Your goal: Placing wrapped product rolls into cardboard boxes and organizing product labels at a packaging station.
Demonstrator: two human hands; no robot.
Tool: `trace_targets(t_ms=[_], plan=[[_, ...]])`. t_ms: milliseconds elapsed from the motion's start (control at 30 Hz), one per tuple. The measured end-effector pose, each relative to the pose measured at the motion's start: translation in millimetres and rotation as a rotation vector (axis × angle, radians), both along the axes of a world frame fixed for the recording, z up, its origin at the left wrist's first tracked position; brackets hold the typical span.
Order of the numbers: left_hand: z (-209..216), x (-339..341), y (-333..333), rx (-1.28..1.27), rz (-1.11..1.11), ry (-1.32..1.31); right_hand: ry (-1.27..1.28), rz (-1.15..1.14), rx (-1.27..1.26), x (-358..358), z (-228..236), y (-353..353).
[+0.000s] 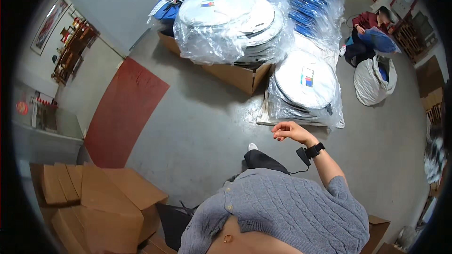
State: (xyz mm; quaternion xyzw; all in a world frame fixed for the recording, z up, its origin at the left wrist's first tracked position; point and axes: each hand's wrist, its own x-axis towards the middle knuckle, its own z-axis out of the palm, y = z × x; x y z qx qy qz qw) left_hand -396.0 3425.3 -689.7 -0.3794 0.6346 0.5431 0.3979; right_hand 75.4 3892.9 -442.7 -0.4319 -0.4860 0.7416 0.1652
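Observation:
My right hand [293, 132] hovers over the floor just in front of a low stack of round white flat pieces [292, 77] in clear plastic. Its fingers are loosely bent and apart, with nothing in them. No contact with the stack can be made out. A black band [314, 150] circles that wrist, and a small black device [302, 154] with a cable hangs beside it. Farther off to the left, a taller plastic-wrapped stack of white round pieces [214, 9] rests on an open cardboard box [230, 76]. My left hand is out of the picture.
Blue plastic-wrapped stacks [306, 0] stand at the back. At the far right a person [369, 26] sits holding a blue flat piece beside a white sack [369, 82]. Cardboard boxes [108, 207] crowd the near left. A red mat [125, 108] lies at the left doorway.

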Motion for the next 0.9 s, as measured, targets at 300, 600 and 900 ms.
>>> trace_targets(t_ms=[300,600,900], plan=[[18,-74,260,0.081,-0.15,-0.102,-0.081,-0.005,0.094,-52,-45,161],[30,-188,583,0.234,-0.719,-0.068,-0.078,-0.458,0.174,-136,-66,328],[153,-141,938,0.418,-1.253,0.2,-0.236,-0.986,0.246,-103,-72,439]])
